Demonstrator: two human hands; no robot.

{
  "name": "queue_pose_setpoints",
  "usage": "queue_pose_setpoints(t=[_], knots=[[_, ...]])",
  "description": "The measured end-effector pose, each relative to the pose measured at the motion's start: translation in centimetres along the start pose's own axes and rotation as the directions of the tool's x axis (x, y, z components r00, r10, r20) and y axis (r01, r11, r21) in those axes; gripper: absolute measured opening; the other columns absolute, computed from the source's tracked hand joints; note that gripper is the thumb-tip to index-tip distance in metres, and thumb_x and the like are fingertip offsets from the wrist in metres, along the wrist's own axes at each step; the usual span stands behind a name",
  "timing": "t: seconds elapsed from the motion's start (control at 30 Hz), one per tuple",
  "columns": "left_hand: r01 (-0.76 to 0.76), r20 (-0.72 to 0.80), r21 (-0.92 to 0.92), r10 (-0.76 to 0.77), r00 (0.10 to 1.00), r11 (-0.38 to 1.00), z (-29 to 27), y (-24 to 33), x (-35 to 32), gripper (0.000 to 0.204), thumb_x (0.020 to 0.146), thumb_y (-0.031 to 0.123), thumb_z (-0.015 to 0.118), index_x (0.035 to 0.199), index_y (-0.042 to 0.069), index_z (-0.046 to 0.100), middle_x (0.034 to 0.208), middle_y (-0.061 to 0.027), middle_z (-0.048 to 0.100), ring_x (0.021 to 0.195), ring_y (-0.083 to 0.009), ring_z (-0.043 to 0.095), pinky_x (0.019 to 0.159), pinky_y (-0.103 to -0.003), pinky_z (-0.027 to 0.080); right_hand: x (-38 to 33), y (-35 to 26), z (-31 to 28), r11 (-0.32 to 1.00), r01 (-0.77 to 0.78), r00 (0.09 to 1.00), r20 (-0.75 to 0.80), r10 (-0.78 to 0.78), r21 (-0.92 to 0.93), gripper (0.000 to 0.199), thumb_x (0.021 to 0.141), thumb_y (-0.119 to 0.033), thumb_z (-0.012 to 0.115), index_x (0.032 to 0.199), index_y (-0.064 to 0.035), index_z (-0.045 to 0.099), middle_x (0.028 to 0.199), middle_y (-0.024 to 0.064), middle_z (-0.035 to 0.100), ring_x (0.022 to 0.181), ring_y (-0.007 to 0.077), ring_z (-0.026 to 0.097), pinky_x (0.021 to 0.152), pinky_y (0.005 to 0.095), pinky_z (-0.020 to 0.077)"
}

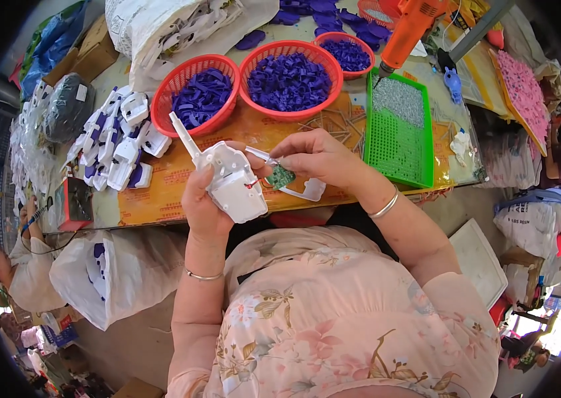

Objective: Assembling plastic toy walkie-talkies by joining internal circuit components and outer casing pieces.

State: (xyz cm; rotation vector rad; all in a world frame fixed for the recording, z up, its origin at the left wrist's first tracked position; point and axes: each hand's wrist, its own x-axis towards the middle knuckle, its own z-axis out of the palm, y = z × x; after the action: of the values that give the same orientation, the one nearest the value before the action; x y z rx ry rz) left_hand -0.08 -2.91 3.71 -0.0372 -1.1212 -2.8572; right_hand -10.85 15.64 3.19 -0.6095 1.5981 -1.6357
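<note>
My left hand (202, 202) is closed round a white plastic toy shell (242, 201) with a long thin stem, its hollow inner side turned up. A bit of red wire shows at the shell's right edge. Just right of it, the fingertips of my right hand (320, 158) pinch together by a small green circuit board (281, 178). A narrow white strip (258, 153) sticks out to the left of those fingertips. Below the board is a white plastic frame piece (312, 190); whether it hangs from the board or lies at the table edge I cannot tell.
Red baskets (194, 69) of purple plastic parts stand behind my hands. On the right are a green tray (396, 156) of small metal pieces and, above it, an orange power screwdriver (410, 30). White-and-purple assemblies (121, 142) are piled left. Someone sits far left (28, 272).
</note>
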Motion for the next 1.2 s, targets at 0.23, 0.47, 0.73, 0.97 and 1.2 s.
queue_pose_setpoints(t=[0.23, 0.47, 0.73, 0.97, 1.2], knots=[[0.036, -0.297, 0.461, 0.116, 0.948, 0.887, 0.1, -1.2, 0.7, 0.034, 0.082, 0.015, 0.056, 0.113, -0.001, 0.053, 0.091, -0.0079, 0.062, 0.075, -0.0138, 0.060, 0.063, -0.025, 0.048, -0.7, 1.4, 0.7, 0.992, 0.111, 0.931, -0.343, -0.125, -0.060, 0.015, 0.083, -0.002, 0.060, 0.096, 0.0021, 0.064, 0.080, 0.0006, 0.062, 0.061, 0.0035, 0.051, 0.052, 0.0189, 0.0407], [-0.022, -0.001, 0.682, 0.030, 1.000, 0.731, 2.3, -3.6, 1.3, 0.032, 0.073, 0.002, 0.073, 0.102, 0.003, 0.060, 0.084, 0.0019, 0.061, 0.074, -0.0043, 0.055, 0.064, -0.020, 0.045, -2.1, 0.5, 2.9, 0.751, 0.334, 0.733, -0.344, -0.587, -0.569, 0.020, 0.080, -0.004, 0.061, 0.097, 0.0050, 0.061, 0.077, 0.0089, 0.061, 0.066, 0.0125, 0.059, 0.057, 0.0296, 0.0483], [0.258, -0.133, 0.341, -0.226, 0.965, 0.904, 1.2, -3.4, 1.3, 0.039, 0.074, 0.002, 0.067, 0.111, -0.003, 0.057, 0.096, -0.0099, 0.065, 0.077, -0.0172, 0.065, 0.068, -0.029, 0.055, -4.1, -1.0, 1.5, 0.953, 0.281, 0.894, -0.329, -0.304, -0.118, 0.024, 0.092, -0.002, 0.048, 0.114, 0.0035, 0.054, 0.085, 0.0064, 0.063, 0.068, 0.0090, 0.059, 0.058, 0.0201, 0.0473], [0.330, -0.135, 0.120, -0.314, 0.940, 0.936, 1.3, -3.4, 1.3, 0.036, 0.077, 0.002, 0.060, 0.112, -0.005, 0.055, 0.099, -0.0146, 0.063, 0.082, -0.0257, 0.066, 0.069, -0.040, 0.059, -3.9, 0.7, -0.7, 0.917, 0.267, 0.896, -0.275, -0.349, -0.296, 0.019, 0.084, -0.001, 0.061, 0.103, 0.0013, 0.061, 0.088, 0.0005, 0.057, 0.070, 0.0028, 0.050, 0.061, 0.0188, 0.0412], [0.370, -0.098, 0.112, -0.360, 0.928, 0.922, 1.0, -2.8, 1.3, 0.050, 0.075, 0.005, 0.059, 0.122, -0.004, 0.045, 0.102, -0.0189, 0.062, 0.085, -0.0296, 0.066, 0.074, -0.045, 0.058, -3.4, 1.7, 0.2, 0.876, 0.345, 0.847, -0.291, -0.446, -0.337, 0.011, 0.082, 0.000, 0.063, 0.093, 0.0016, 0.065, 0.082, 0.0007, 0.057, 0.070, 0.0039, 0.050, 0.060, 0.0188, 0.0399]])
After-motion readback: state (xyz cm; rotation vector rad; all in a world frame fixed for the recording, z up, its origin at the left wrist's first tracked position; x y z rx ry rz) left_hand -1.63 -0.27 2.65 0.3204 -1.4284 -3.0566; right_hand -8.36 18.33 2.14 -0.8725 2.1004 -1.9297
